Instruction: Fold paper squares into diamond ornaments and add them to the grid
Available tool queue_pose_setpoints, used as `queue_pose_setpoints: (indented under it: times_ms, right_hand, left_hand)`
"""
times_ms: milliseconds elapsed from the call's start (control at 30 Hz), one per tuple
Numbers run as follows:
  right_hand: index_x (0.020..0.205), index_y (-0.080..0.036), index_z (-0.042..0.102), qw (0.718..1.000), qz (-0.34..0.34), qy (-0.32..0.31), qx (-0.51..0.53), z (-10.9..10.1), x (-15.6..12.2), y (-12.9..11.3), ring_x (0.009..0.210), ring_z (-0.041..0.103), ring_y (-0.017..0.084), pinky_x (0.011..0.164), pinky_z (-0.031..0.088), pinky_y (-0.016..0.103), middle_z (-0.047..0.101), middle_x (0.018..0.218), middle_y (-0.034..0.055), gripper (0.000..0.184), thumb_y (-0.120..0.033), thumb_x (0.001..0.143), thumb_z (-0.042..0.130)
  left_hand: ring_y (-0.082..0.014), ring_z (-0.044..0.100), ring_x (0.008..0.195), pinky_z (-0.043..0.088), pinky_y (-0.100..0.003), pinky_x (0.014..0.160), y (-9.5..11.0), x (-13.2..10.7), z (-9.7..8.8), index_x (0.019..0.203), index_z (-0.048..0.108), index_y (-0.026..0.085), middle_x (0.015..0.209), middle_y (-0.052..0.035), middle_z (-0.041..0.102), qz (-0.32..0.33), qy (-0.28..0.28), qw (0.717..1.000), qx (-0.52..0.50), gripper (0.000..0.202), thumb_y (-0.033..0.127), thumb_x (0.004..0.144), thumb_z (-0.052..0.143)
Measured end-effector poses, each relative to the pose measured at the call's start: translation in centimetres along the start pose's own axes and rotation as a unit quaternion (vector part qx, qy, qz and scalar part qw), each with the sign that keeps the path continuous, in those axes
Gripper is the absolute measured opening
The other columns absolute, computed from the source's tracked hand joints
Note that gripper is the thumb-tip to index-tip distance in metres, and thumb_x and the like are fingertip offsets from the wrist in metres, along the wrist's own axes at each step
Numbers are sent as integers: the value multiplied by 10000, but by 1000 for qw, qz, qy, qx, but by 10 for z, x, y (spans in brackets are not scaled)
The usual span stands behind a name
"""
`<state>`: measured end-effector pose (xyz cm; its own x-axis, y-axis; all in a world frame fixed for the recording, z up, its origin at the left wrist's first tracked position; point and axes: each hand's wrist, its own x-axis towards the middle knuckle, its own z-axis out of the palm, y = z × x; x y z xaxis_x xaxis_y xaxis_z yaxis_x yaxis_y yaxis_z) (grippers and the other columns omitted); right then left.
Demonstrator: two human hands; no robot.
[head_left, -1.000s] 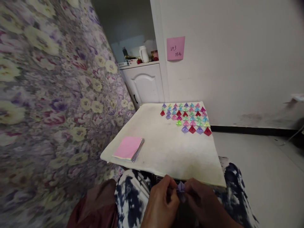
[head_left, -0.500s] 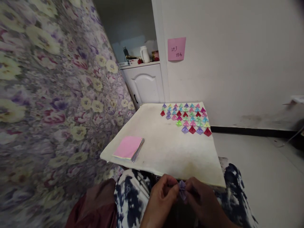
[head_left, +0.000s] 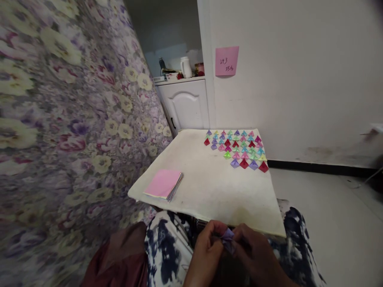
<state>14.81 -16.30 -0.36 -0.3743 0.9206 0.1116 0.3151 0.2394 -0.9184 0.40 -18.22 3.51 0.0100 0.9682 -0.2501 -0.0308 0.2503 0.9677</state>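
Note:
Between both hands, just off the near edge of the cream-topped table [head_left: 206, 187], is a small piece of folded purple paper [head_left: 228, 236]. My left hand [head_left: 209, 247] pinches its left side with thumb and fingers. On the right side my right hand [head_left: 253, 249] closes its fingertips on the same paper; they partly cover its lower part. A stack of square paper with a pink sheet [head_left: 163, 183] on top lies at the table's left. Several rows of folded paper pieces [head_left: 244, 155] in red, purple, green, pink and blue lie at the far right.
A floral curtain [head_left: 74, 131] hangs close along the left. Beyond the table stand a white cabinet [head_left: 188, 105], with a white jug [head_left: 186, 67] on it, and a wall bearing a pink note [head_left: 226, 61]. Patterned trouser legs [head_left: 167, 247] are below the table edge.
The purple paper has turned and its upper flap now leans toward the left hand. The fingers have shifted slightly around it. The whole view has moved a little.

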Motion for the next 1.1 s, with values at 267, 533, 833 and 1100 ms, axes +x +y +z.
queue_pose_setpoints:
  times_ms: [267,533,833,1100]
  right_hand:
    - [699,-197,478,999,40,18,15,-3,3,-5,584,541,134,564,385,226,572,613,-26,93,-190,790,493]
    - [690,-192,473,996,77,29,30,-2,5,-7,575,508,123,535,373,211,541,602,-36,83,-185,753,527]
    - [691,-188,484,992,102,9,68,-2,5,-5,550,500,120,519,367,209,540,579,-42,79,-176,735,548]
    - [748,-181,533,997,70,7,40,-3,5,-10,587,519,129,562,383,226,561,623,-27,37,-176,774,508]
  left_hand:
    - [-160,580,748,429,-249,673,5,-8,-8,977,529,188,811,-28,621,55,-27,996,63,185,195,797,489]
    - [-170,560,842,421,-249,755,14,-15,-7,924,579,197,898,-40,601,148,-1,962,230,270,40,756,437]
    - [-193,565,873,435,-279,773,14,-15,-7,934,606,211,930,-60,608,177,5,947,268,267,75,776,437]
    - [-173,550,928,429,-255,810,15,-14,-6,926,598,226,992,-64,577,233,-30,933,272,269,82,821,396]
